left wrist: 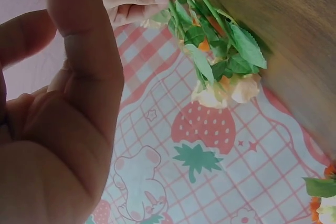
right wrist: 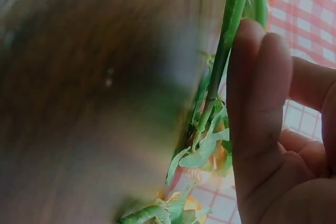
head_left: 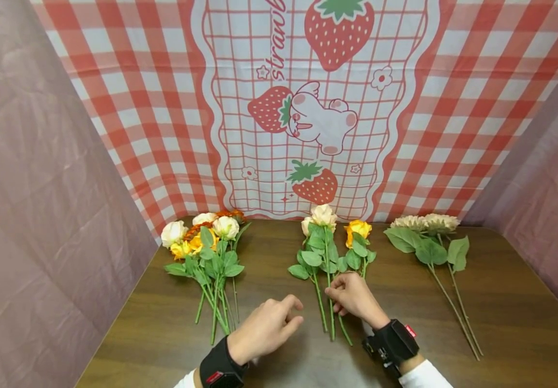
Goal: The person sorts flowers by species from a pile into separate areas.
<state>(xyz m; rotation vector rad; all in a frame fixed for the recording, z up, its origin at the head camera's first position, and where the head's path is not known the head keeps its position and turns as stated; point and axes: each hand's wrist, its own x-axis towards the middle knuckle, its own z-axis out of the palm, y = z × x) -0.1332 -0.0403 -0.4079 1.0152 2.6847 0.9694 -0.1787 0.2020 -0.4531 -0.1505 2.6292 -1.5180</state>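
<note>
My right hand [head_left: 355, 295] pinches a green stem of the cream roses [head_left: 324, 215] between thumb and fingertips, in the middle of the table. In the right wrist view, one stem [right wrist: 260, 1] runs in behind the fingertips and a thicker one passes beside them. An orange-yellow rose [head_left: 358, 231] lies just right of the cream roses, its stem partly hidden by that hand. My left hand [head_left: 266, 326] hovers over the table with loosely bent fingers and holds nothing. It is between the middle roses and a mixed bunch [head_left: 211, 258] of white, yellow and rust-orange flowers.
Two pale, full-headed flowers [head_left: 426, 223] with broad leaves and long stems lie at the right. The brown wooden table [head_left: 162, 328] meets a red-checked strawberry cloth [head_left: 269, 178] hanging behind it. Pinkish curtains [head_left: 56, 205] hang at both sides.
</note>
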